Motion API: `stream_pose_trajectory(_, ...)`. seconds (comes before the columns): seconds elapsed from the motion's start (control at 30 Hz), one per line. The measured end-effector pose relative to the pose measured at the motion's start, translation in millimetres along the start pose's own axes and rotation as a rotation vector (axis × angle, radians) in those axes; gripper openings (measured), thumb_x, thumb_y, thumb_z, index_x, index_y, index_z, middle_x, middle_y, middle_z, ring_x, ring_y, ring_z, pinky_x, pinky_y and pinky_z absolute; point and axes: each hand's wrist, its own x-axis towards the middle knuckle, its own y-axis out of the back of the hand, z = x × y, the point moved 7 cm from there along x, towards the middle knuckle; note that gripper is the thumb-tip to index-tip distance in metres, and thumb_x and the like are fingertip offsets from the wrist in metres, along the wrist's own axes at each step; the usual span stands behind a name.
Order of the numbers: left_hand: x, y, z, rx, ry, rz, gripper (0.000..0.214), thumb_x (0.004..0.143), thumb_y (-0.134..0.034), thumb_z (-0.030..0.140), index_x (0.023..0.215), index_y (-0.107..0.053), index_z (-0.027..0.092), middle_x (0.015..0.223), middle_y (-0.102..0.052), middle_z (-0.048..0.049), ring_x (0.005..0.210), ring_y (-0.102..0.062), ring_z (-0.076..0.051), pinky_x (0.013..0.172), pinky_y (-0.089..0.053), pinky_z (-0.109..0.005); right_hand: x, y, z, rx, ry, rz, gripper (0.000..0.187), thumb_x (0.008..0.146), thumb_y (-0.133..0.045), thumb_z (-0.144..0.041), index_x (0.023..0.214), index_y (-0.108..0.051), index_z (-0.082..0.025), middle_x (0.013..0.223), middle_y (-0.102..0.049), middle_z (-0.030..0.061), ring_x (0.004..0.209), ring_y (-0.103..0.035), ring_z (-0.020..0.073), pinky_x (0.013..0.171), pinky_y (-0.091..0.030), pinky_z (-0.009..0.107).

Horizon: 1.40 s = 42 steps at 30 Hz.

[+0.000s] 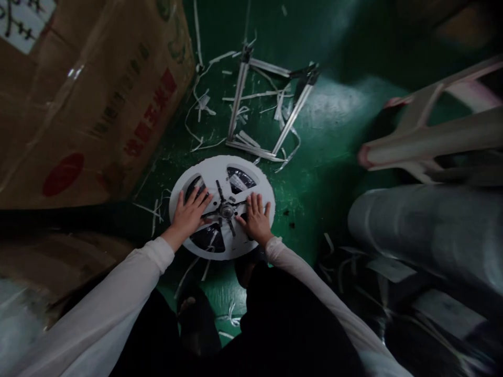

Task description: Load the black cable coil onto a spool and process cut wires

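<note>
Lying on the green floor (334,131) beside a cardboard box (94,104), a white plastic reel (210,173) sits under the left hand (189,213) and right hand (256,219), both spread wide and pressing flat either side of the hub (226,210), evenly placed for balanced pressure.

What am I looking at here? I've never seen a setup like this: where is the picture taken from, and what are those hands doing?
There's no machine here. This picture comes from a head-worn camera looking down at the wearer's own bare hands. The left hand and right hand lie spread flat on a white reel, gripping nothing that I can see. The reel is on a green floor. Beyond it lie a metal frame and loose white strips, and a cardboard box stands to the left.
</note>
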Motion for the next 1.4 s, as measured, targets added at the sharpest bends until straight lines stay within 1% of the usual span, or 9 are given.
stream_pose_trajectory(0.13,4,-2.4,-3,-0.035,0.002,0.002,0.07,0.085,-0.056,0.043,0.15,-0.033,0.025,0.158,-0.028,-0.0104,0.148,-0.012,-0.037,0.113,-0.003,-0.068,-3,16,30,0.207,0.087,0.057,0.07,0.089,-0.053,-0.047,0.148,-0.034,-0.016,0.156,-0.032,0.015,0.146,-0.02,0.0312,0.116,-0.013,0.058)
stream_pose_trajectory(0.3,-7,14.7,-15,-0.114,0.024,0.141,0.062,0.085,-0.054,0.038,0.144,-0.041,0.023,0.156,-0.033,-0.0123,0.142,-0.028,-0.04,0.111,-0.013,-0.069,-65,24,185,0.294,-0.726,0.238,0.046,0.087,-0.053,-0.031,0.13,-0.052,-0.013,0.131,-0.054,0.0183,0.121,-0.053,0.0272,0.102,-0.042,0.041)
stream_pose_trajectory(0.47,-39,44.0,-28,-0.195,0.072,0.311,0.054,0.084,-0.056,0.038,0.135,-0.05,0.025,0.151,-0.042,-0.0095,0.132,-0.043,-0.04,0.111,-0.027,-0.061,-85,-9,229,0.303,-0.883,0.137,0.056,0.075,-0.071,-0.043,0.119,-0.055,-0.012,0.12,-0.057,0.0187,0.103,-0.062,0.0282,0.087,-0.049,0.037)
stream_pose_trajectory(0.67,-59,61.0,-16,-0.242,0.062,0.431,0.048,0.082,-0.061,0.036,0.128,-0.057,0.022,0.142,-0.05,-0.0111,0.124,-0.052,-0.037,0.106,-0.04,-0.055,-47,-26,215,0.295,-0.875,0.095,0.037,0.081,-0.066,-0.041,0.111,-0.059,-0.018,0.114,-0.064,0.0127,0.103,-0.062,0.0261,0.086,-0.048,0.036)
stream_pose_trajectory(0.83,-68,70.2,20,-0.33,0.04,0.462,0.038,0.085,-0.06,0.027,0.122,-0.06,0.019,0.133,-0.057,-0.013,0.122,-0.055,-0.029,0.105,-0.043,-0.048,-60,-22,219,0.338,-0.89,0.081,0.018,0.079,-0.063,-0.03,0.092,-0.066,-0.018,0.103,-0.07,0.0112,0.1,-0.064,0.0259,0.085,-0.047,0.035)
stream_pose_trajectory(1.07,-73,37.3,88,-0.97,0.163,0.239,0.028,0.084,-0.062,0.027,0.111,-0.07,0.025,0.118,-0.068,-0.0092,0.114,-0.06,-0.024,0.103,-0.044,-0.04,-89,-13,206,0.522,-0.862,0.197,0.019,0.071,-0.063,-0.033,0.082,-0.065,-0.018,0.088,-0.072,0.011,0.088,-0.069,0.0277,0.081,-0.051,0.039)
stream_pose_trajectory(1.2,-61,-12.7,128,-1.566,0.436,-0.02,0.029,0.081,-0.068,0.037,0.103,-0.071,0.019,0.102,-0.071,-0.0116,0.082,-0.068,-0.02,0.072,-0.054,-0.031,-89,20,143,0.92,-0.661,0.254,0.032,0.076,-0.065,-0.044,0.096,-0.06,-0.02,0.081,-0.069,0.0038,0.071,-0.068,0.0204,0.07,-0.055,0.034)
stream_pose_trajectory(1.27,-55,-33.0,148,-1.871,0.567,-0.172,0.036,0.083,-0.065,0.043,0.107,-0.067,0.017,0.097,-0.07,-0.0108,0.07,-0.067,-0.016,0.058,-0.053,-0.027,-86,42,92,1.181,-0.442,0.153,0.031,0.073,-0.073,-0.043,0.093,-0.061,-0.023,0.073,-0.066,-0.0002,0.064,-0.064,0.0176,0.064,-0.054,0.032)
stream_pose_trajectory(1.4,-45,-39.5,165,-2.279,0.661,-0.278,0.035,0.084,-0.064,0.046,0.099,-0.066,0.015,0.084,-0.067,-0.0056,0.065,-0.064,-0.013,0.052,-0.052,-0.023,-82,82,9,1.155,-0.048,-0.009,0.022,0.075,-0.077,-0.037,0.09,-0.068,-0.024,0.087,-0.07,0.0025,0.071,-0.063,0.0164,0.063,-0.05,0.028)
